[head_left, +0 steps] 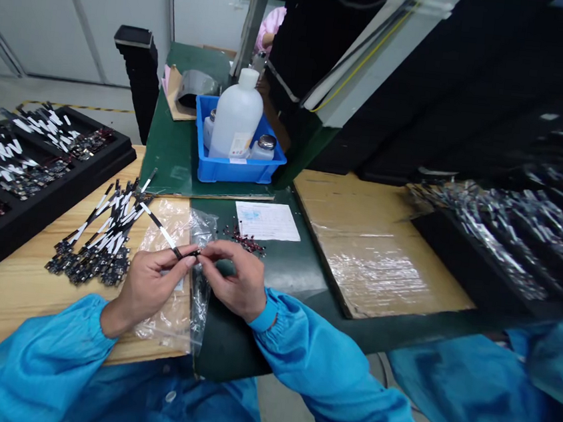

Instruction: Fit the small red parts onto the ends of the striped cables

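Note:
My left hand [150, 284] pinches a thin black-and-white flex cable [163, 229] near its small dark end, between thumb and fingers. The strip slants up and away to the left. My right hand [238, 284] meets it there, thumb and forefinger closed at the dark end; whatever small part lies between them is too tiny to make out. Left of my hands lies a pile of similar flex cables [102, 239] with small black boards. Beyond my right hand sits a little heap of red-and-black parts [247, 239]. Beneath my hands is a clear plastic bag [161, 326].
A blue bin [235, 171] holds a white bottle [238, 116] and smaller dispensers. Printed paper [269, 221] lies in front. Black trays [116, 160] of cables stand left, more at right. Plastic-wrapped cardboard [381, 262] covers the right side. A blue sleeve [474, 386] shows beside me.

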Motion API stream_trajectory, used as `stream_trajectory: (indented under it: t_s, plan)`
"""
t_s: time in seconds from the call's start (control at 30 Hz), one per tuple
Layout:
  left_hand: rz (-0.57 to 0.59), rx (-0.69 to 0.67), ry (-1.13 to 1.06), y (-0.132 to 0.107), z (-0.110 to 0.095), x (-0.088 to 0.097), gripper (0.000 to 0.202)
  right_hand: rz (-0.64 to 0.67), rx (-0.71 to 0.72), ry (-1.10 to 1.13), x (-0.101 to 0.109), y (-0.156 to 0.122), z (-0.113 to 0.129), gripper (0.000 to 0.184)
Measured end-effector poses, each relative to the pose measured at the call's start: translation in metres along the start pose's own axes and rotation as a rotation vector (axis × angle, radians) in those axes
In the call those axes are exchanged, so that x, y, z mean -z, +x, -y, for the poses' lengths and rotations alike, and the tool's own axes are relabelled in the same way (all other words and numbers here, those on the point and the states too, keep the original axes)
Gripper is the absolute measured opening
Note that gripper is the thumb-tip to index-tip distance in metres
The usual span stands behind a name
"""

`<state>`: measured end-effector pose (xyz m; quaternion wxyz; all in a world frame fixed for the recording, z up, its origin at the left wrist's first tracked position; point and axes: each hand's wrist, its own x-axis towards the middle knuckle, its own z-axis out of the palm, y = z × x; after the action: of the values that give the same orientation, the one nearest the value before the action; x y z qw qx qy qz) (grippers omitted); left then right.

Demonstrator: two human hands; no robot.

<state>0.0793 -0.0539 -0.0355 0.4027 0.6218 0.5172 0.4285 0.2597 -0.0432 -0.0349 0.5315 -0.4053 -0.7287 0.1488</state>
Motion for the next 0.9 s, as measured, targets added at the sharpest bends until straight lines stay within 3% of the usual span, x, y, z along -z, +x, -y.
stream_trajectory:
  t_s: [0.17, 0.3, 0.47, 0.7, 0.9]
  plan:
    - [-0.008, -0.114, 0.111, -0.001, -0.0062, 0.0009, 0.032, -0.033, -0.012, 0.017, 0.0, -0.0009, -0.002, 0.027]
    - [0.052, -0.174, 0.124, -0.0015, -0.0093, 0.0034, 0.033, -0.043, -0.016, 0.008, 0.0012, -0.0006, -0.0015, 0.028]
    - [0.104, -0.189, 0.132, -0.0021, -0.0094, 0.0043, 0.038, -0.05, 0.004, -0.025, 0.0036, 0.001, 0.0003, 0.029]
    - [0.101, -0.211, 0.152, -0.0048, -0.0062, 0.0019, 0.03, -0.061, 0.081, -0.113, 0.0041, 0.0017, -0.0006, 0.033]
    - [0.127, -0.198, 0.113, -0.0045, -0.0076, 0.0016, 0.032, -0.026, 0.068, -0.159, 0.0049, 0.0011, 0.0013, 0.018]
